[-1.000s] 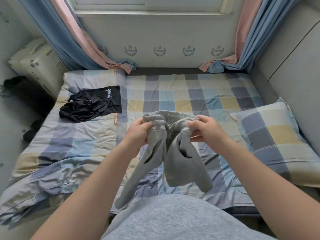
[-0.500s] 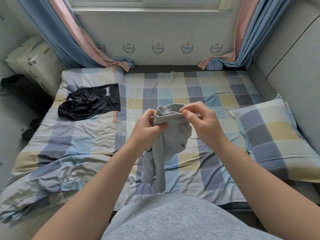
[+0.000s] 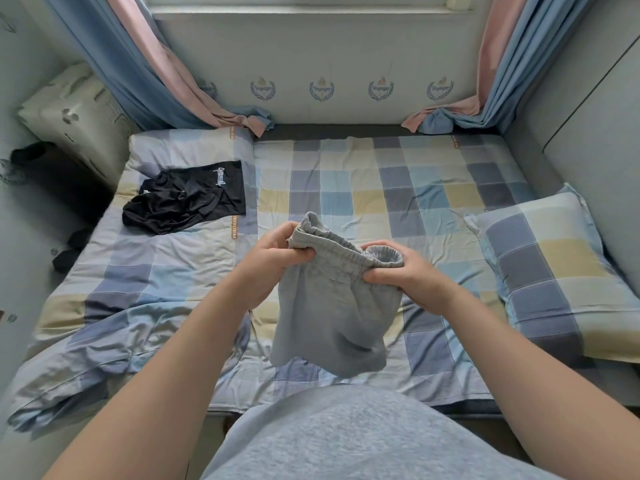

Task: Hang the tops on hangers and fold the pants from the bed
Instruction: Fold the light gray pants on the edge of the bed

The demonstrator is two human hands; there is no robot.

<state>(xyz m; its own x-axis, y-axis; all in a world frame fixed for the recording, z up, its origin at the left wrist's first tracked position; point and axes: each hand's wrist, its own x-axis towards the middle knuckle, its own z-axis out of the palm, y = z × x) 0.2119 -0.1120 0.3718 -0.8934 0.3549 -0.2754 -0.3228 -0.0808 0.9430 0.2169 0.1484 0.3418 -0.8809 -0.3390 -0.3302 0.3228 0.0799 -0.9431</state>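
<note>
Both hands hold the grey pants [image 3: 332, 306] above the bed [image 3: 381, 188]: left hand [image 3: 273, 258] fingers and right hand [image 3: 405, 271] fingers clamped on the waistband, legs hanging below.

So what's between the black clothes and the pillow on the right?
Head view: bare checked sheet, and the grey shorts held above it by the left hand and right hand.
</note>
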